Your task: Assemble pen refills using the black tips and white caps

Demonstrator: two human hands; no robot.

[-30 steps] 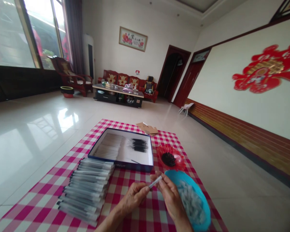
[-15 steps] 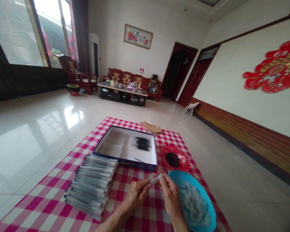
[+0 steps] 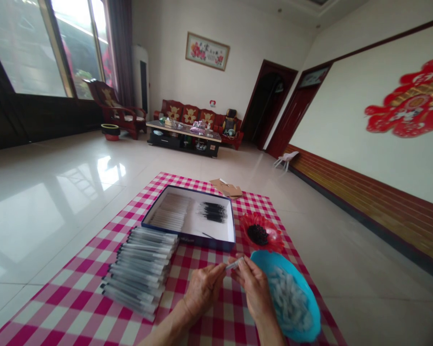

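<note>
Above the front of the checked cloth, my left hand (image 3: 204, 288) pinches one end of a pen (image 3: 234, 265), most of which the fingers hide. My right hand (image 3: 254, 286) has its fingers closed around the pen's other end, which looks pale and translucent like a cap. Right of that hand, a blue bowl (image 3: 315, 312) holds many translucent caps (image 3: 288, 298). To the left lies a stack of pens (image 3: 139, 271) with dark ends. Behind the hands, a shallow box (image 3: 193, 225) contains clear tubes (image 3: 169, 211) and thin black refills (image 3: 214, 211).
A red flower-shaped dish (image 3: 274, 235) with small black pieces (image 3: 257, 234) stands behind the blue bowl. Brown cardboard (image 3: 231, 191) lies at the far edge of the checked tablecloth (image 3: 82, 293). Across the tiled floor are a low table (image 3: 182, 141) and a wooden sofa (image 3: 198, 114).
Both hands keep hold of the pen at nearly the same spot, and less of it shows between them. The whole view has shifted slightly.
</note>
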